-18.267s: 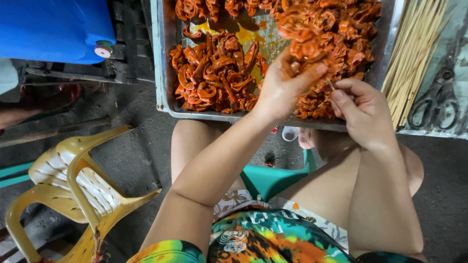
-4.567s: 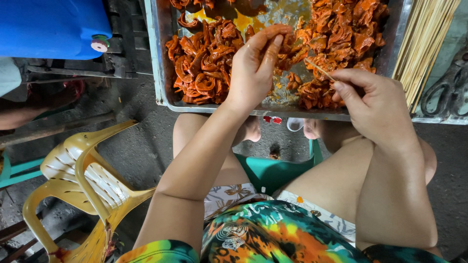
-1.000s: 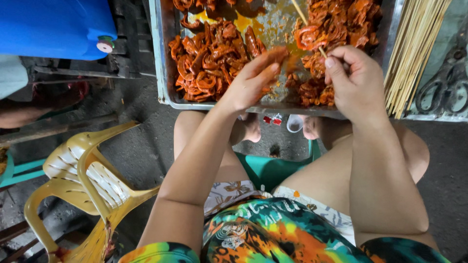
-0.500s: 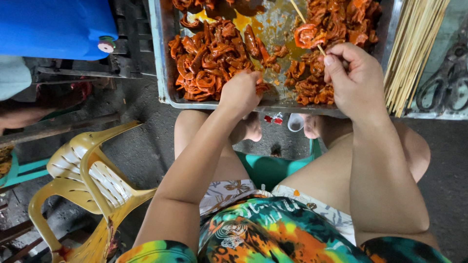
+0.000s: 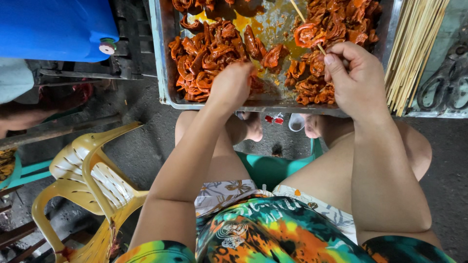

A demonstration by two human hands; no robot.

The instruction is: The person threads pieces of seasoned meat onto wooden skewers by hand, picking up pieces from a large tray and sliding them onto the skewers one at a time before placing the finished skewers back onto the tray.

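Head view: the left hand [image 5: 233, 85] is lowered into the metal tray [image 5: 163, 73], fingers curled down over the near pile of orange marinated meat pieces [image 5: 207, 53]; whether they grip a piece cannot be determined, because the back of the hand hides the fingertips. The right hand [image 5: 358, 80] holds 1 bamboo skewer [image 5: 304, 22] pinched between thumb and fingers, tip angled up and away over the tray. 1 curled meat piece [image 5: 308, 35] is threaded on the skewer just above the hand. Compared with 1.0 s ago, the left hand has dropped from an extended pose above the tray floor into the left pile, while the right hand and skewer remain in nearly the same position. This indicates, as a judgement, that 1 piece is seated and another is being selected for threading. A bare, sauce-smeared patch of tray floor [image 5: 265, 24] separates the 2 meat piles. A bundle of unused skewers [image 5: 414, 46] lies just right of the tray, scissors [image 5: 446, 83] beyond it. A blue container [image 5: 53, 27] and stacked yellow plastic chairs [image 5: 90, 180] stand to the left.
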